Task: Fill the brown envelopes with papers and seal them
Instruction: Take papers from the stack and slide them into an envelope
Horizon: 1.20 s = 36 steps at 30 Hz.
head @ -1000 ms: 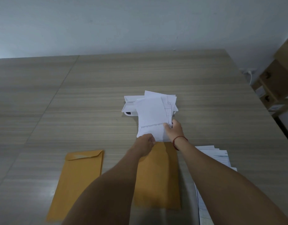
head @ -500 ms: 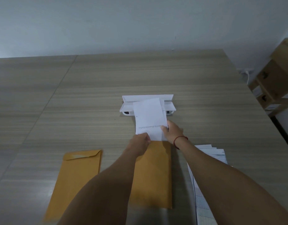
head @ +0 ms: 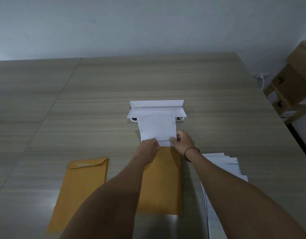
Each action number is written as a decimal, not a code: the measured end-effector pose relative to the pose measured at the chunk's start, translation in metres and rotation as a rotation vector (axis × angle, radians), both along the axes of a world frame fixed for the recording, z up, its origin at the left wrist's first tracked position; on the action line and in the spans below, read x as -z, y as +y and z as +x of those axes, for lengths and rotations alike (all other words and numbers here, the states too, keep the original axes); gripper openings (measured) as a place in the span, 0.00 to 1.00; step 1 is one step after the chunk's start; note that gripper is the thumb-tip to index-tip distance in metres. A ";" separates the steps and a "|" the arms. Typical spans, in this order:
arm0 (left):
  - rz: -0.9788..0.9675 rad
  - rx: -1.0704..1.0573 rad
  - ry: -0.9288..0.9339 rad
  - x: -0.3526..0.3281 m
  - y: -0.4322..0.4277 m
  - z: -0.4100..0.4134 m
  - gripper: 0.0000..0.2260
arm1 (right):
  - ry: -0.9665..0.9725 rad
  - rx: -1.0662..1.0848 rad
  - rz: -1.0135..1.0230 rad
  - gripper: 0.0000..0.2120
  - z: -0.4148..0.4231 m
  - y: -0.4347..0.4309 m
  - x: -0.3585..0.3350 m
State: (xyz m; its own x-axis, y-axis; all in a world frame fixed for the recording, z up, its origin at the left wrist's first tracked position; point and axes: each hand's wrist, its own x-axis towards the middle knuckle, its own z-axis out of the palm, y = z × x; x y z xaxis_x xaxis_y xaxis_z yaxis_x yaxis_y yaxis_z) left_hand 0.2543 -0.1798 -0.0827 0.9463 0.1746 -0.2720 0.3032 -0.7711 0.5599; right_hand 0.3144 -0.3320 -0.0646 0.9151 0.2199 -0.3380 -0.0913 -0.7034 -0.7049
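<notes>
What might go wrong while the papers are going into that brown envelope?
The papers stick far out of the middle envelope, and one sheet peeks out at the right side, so edges may catch on the mouth and crumple. The left hand and right hand both grip near the mouth, so a hard push might buckle the sheets. The far end lies over the white tray, which might get nudged.

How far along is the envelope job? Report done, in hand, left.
Done, perhaps: the left envelope lies with flap folded down; sealed or not is unclear. In hand: left hand and right hand hold papers sticking out of the middle envelope. Left: push them in, seal; a paper stack waits.
</notes>
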 end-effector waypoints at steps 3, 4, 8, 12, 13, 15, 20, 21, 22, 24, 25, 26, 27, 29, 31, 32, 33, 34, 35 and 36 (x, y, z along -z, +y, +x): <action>-0.028 0.018 0.012 0.002 -0.002 -0.001 0.05 | -0.049 0.093 0.090 0.12 0.008 0.009 -0.006; -0.039 0.008 0.007 0.003 -0.002 -0.002 0.04 | -0.064 0.102 0.063 0.12 0.010 0.011 -0.008; -0.067 -0.017 -0.018 0.006 0.000 -0.004 0.05 | -0.013 0.016 -0.118 0.12 0.004 0.008 0.000; -0.056 -0.005 -0.018 0.008 0.002 -0.004 0.04 | 0.012 0.003 -0.116 0.12 -0.002 0.003 0.006; -0.056 -0.008 -0.019 0.007 0.002 -0.004 0.04 | 0.004 0.031 -0.036 0.08 0.000 0.005 0.003; -0.062 -0.014 -0.020 0.008 0.001 -0.006 0.04 | -0.026 0.111 0.105 0.11 0.003 0.012 -0.004; -0.073 -0.024 -0.059 0.007 -0.001 -0.008 0.05 | -0.053 0.072 0.038 0.05 -0.002 0.013 0.002; -0.074 -0.030 -0.069 0.007 0.000 -0.008 0.05 | -0.040 0.048 0.010 0.05 -0.003 0.009 0.007; -0.073 -0.031 -0.075 0.008 0.002 -0.009 0.05 | -0.029 0.029 -0.009 0.05 -0.005 0.006 0.009; -0.067 -0.016 -0.084 0.008 0.003 -0.009 0.04 | -0.025 0.021 0.033 0.04 -0.004 0.002 0.011; -0.065 -0.005 -0.085 0.008 0.003 -0.009 0.04 | -0.034 0.042 0.093 0.04 -0.002 0.002 0.009; -0.065 0.006 -0.080 0.007 0.002 -0.009 0.04 | -0.042 0.073 0.155 0.08 0.000 0.003 0.003; -0.066 0.016 -0.073 0.006 0.001 -0.008 0.04 | -0.054 0.103 0.210 0.12 0.003 0.004 -0.001; -0.076 0.015 -0.057 0.004 -0.001 -0.007 0.04 | -0.092 0.089 0.222 0.13 0.008 0.005 -0.007; -0.096 -0.006 -0.043 0.004 0.000 -0.007 0.04 | -0.096 0.029 0.160 0.10 0.009 0.004 -0.006; -0.104 -0.017 -0.037 0.004 0.000 -0.007 0.04 | -0.086 -0.002 0.119 0.10 0.007 0.002 -0.004; -0.109 -0.028 -0.034 0.004 0.000 -0.007 0.04 | -0.085 -0.027 0.087 0.10 0.006 0.001 0.001; -0.112 -0.038 -0.028 0.003 0.000 -0.008 0.04 | -0.082 -0.048 0.060 0.09 0.004 -0.001 0.004; -0.112 -0.040 -0.026 0.003 0.000 -0.008 0.04 | -0.079 -0.065 0.053 0.09 0.003 -0.003 0.007; -0.110 -0.036 -0.021 0.002 -0.001 -0.009 0.04 | -0.066 -0.074 0.054 0.09 0.001 -0.004 0.006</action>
State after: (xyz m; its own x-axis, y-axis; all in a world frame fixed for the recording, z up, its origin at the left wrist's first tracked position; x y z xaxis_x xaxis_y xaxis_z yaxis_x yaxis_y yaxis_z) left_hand 0.2454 -0.1805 -0.0847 0.9457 0.1787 -0.2715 0.3168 -0.6937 0.6468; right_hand 0.3156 -0.3364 -0.0702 0.9156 0.3042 -0.2630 0.0079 -0.6677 -0.7444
